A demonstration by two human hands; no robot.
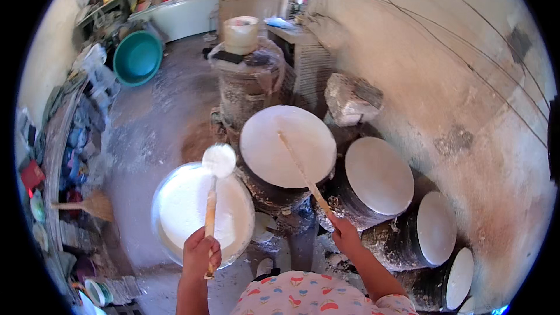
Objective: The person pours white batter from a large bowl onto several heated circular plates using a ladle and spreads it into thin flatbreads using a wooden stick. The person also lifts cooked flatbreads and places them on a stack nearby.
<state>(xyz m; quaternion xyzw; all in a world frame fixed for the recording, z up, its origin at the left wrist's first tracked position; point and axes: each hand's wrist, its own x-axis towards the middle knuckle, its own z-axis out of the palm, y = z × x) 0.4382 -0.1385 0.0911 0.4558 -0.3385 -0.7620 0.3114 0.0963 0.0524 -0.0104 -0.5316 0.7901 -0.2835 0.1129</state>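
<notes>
My left hand (202, 249) grips the handle of a ladle (218, 160). The ladle's round bowl is coated white and is raised over the far rim of a wide basin (158, 227) of white batter-like liquid (192, 210). In my right hand (345, 234) is a long, thin wooden stick (302, 168). It slants forward across the round white top (271, 157) of a dark drum-like stand. Whether the stick's tip touches that surface I cannot tell. To the right, more round white tops, such as the nearest one (379, 175), sit tilted in view on dark, crusted cylinders.
Beyond the middle drum stands a plastic-wrapped barrel (243, 85) with a pale bucket (240, 37) on it. A wrapped block (350, 98) rests by the right wall. At left are a green tub (138, 58), a straw hand broom (94, 205) and a cluttered shelf (65, 140).
</notes>
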